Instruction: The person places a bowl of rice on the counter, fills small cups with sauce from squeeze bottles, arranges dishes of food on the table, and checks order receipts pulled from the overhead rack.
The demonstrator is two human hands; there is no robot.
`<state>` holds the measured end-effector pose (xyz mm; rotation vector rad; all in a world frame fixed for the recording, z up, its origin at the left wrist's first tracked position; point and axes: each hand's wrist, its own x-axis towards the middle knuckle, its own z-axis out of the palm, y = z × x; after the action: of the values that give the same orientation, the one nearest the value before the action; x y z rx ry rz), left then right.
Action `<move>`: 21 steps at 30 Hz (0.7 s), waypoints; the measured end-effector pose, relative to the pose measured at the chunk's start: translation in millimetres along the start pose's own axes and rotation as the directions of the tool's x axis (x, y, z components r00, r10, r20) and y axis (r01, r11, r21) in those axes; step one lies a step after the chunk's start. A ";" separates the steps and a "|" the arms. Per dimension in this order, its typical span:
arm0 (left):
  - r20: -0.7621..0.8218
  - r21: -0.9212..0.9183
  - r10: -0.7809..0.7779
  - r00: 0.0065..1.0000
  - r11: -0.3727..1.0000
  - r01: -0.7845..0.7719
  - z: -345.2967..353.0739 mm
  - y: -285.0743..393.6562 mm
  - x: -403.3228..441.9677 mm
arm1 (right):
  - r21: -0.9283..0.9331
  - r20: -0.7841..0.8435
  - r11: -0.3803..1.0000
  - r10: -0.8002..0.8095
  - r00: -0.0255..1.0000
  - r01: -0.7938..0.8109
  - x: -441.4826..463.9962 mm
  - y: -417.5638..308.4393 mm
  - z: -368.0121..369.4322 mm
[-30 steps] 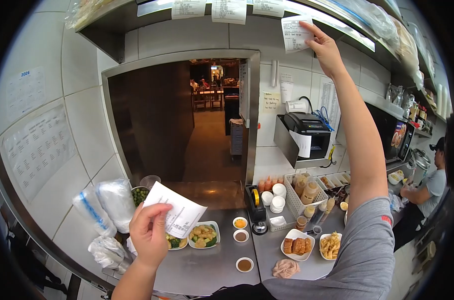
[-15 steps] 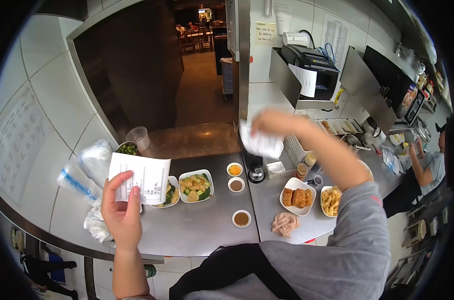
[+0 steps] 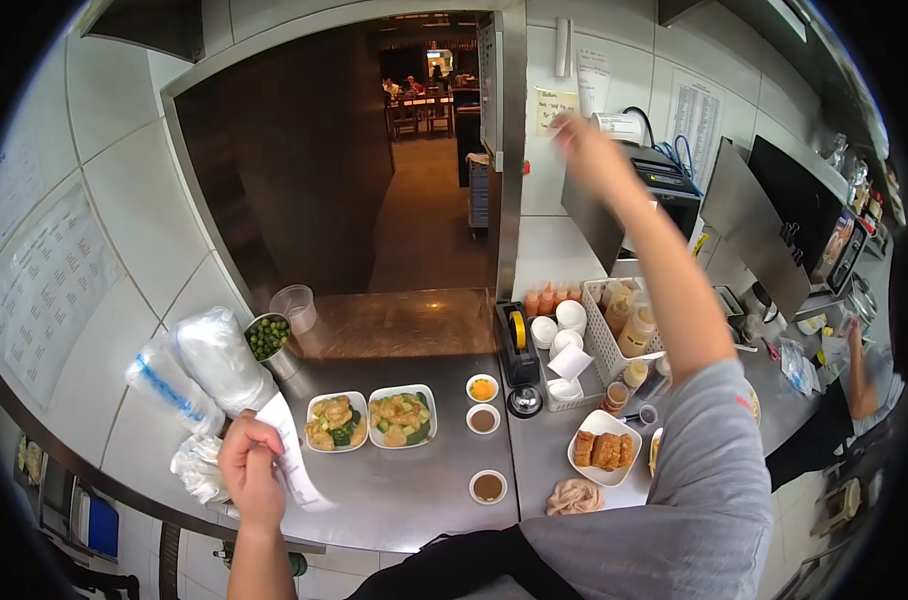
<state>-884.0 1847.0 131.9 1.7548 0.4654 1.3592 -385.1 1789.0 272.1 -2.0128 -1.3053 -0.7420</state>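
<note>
My left hand (image 3: 251,467) pinches a white printed receipt (image 3: 294,462), which hangs to the right of my fingers over the counter's left part. Just right of it stand two white dishes of food, a smaller one (image 3: 336,421) and a larger one (image 3: 403,416). My right hand (image 3: 580,145) is raised in front of the wall, left of the black printer (image 3: 664,180). It is smeared by motion, and I cannot make out its fingers. Below, a small white paper (image 3: 570,362) lies over the white containers beside the tape dispenser (image 3: 517,344).
Three sauce cups, one of them brown (image 3: 488,487), line the counter (image 3: 394,510). A plate of browned pieces (image 3: 604,445), a cloth (image 3: 575,497) and a bottle basket (image 3: 624,320) are at the right. Plastic bags (image 3: 219,358) lie left. A co-worker (image 3: 859,395) stands far right.
My right hand came down from the shelf with a paper, then rose again toward the printer; the paper is now by the containers. My left hand has lowered and its receipt has tilted.
</note>
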 end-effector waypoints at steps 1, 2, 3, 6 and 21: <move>0.004 -0.084 -0.045 0.999 0.995 0.046 5.6 1.5 -0.8 | -0.214 -0.165 0.976 -0.002 0.986 -0.034 30.5 20.9 -15.2; -0.002 -0.083 -0.043 0.999 0.996 0.043 8.0 1.5 -1.5 | -0.391 -0.232 0.902 0.094 0.968 -0.181 55.5 46.7 -25.7; 0.010 -0.056 -0.027 1.000 0.998 0.027 9.3 1.1 -2.6 | -0.404 -0.283 0.851 0.232 0.931 -0.335 73.7 82.5 -25.8; 0.038 0.015 0.048 0.998 0.999 -0.048 1.1 -9.9 -3.0 | -0.305 -0.290 0.754 0.508 0.811 -0.582 116.3 177.9 -9.9; 0.844 -0.466 -0.037 0.534 0.442 0.767 162.0 5.8 82.0 | 0.719 0.263 0.692 -0.359 0.896 0.066 -45.0 -110.8 -107.8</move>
<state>-708.3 1839.3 177.6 1.0507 -0.1882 0.2025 -516.9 1717.4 330.7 -1.4085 -1.7431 0.1114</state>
